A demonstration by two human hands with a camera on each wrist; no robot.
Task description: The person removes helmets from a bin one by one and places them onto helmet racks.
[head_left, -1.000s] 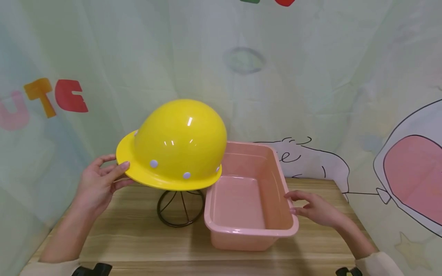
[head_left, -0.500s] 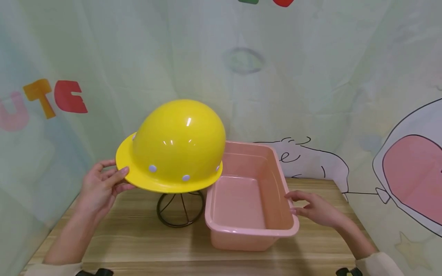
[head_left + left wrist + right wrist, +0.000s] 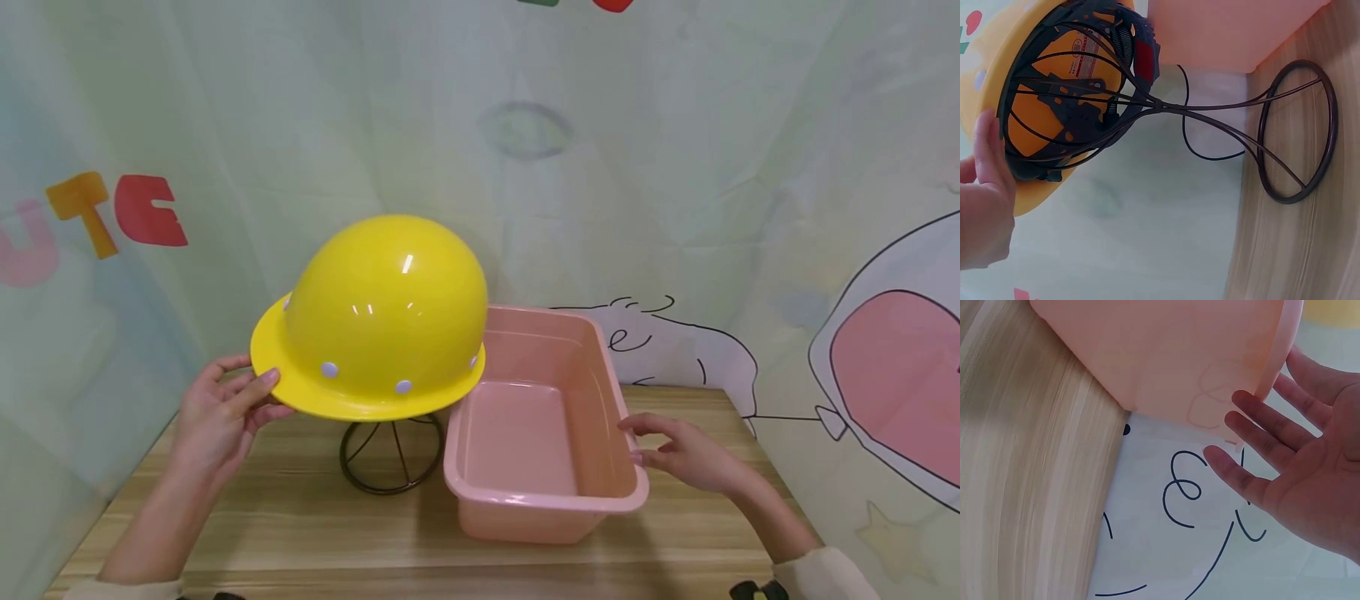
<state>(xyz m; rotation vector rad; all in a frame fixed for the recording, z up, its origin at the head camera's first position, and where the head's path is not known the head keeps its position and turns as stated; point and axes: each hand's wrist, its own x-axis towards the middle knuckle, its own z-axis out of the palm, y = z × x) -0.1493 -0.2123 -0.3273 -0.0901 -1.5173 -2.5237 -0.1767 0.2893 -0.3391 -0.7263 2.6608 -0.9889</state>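
Observation:
A yellow hard hat with pale round rivets sits tilted over a dark wire stand. In the left wrist view the stand's wires spread up inside the hat's dark harness. My left hand pinches the brim at the hat's left end, thumb on top and fingers beneath. To the right of the stand is a pink plastic basin with nothing in it. My right hand holds its right rim between thumb and index finger; the other fingers stretch out along the outer wall.
The wooden table carries the stand and basin. A pale printed curtain surrounds the back and sides, with letters at left and a balloon drawing at right. The basin stands close beside the stand's ring base.
The hat's brim has tipped down slightly on the left, and my left hand has lowered a little with it. My right hand and the basin stay in place.

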